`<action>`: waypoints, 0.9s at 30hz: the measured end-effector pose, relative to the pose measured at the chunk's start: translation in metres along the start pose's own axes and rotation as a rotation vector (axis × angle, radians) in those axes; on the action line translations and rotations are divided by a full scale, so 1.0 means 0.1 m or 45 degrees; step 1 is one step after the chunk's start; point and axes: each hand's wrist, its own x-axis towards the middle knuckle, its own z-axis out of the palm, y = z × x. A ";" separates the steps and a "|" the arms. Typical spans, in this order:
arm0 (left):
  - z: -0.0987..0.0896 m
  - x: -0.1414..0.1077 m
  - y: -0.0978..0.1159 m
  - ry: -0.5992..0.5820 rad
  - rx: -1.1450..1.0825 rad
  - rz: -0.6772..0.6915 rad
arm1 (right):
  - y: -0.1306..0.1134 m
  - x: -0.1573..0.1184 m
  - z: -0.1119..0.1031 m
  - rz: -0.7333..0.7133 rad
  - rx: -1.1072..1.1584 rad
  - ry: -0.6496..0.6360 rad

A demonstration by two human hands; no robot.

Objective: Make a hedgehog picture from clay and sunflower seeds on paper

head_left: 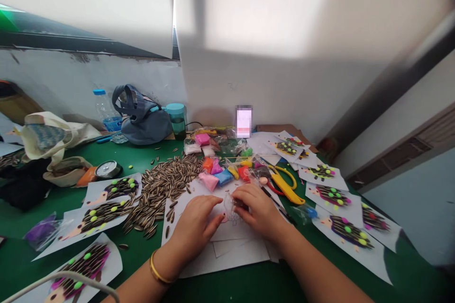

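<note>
- Right hand (259, 209): thumb and fingers are curled together, pinching a clear packet (228, 202) near its right edge; something dark shows under these fingertips, too covered to name.
- Left hand (195, 223): fingers extended, thumb apart from them, with an open gap; no grip shows.
- The packet lies between the two sets of fingertips, just right of the left fingers' tips and against the right ones. The right hand is the nearer.
- Its long axis seems to run away from the body, across the gap between the hands rather than along it; whether it stands or lies flat, I cannot tell.
- Just beyond the left thumb's tip, a small pink patch (224, 218) shows on the paper (227, 265), beside a faint drawing (234, 222) below the right fingertips.
- Beyond the left fingers: the seeds (159, 189), heaped to their left, and a pink clay pack (208, 181) farther forward, with a blue pack (223, 178) beside it.
- Beyond and right of the right fingers: scissors (287, 189).
</note>
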 end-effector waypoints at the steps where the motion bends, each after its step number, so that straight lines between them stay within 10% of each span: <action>1: -0.01 0.00 0.03 0.020 -0.062 -0.052 | -0.06 0.00 0.02 -0.040 0.022 0.006; 8: -0.03 0.01 0.17 -0.013 -0.456 -0.316 | -0.30 -0.01 0.16 -0.109 0.013 -0.007; 27: 0.05 -0.05 0.12 0.136 -0.615 -0.205 | -0.35 -0.03 0.16 0.140 -0.359 -0.185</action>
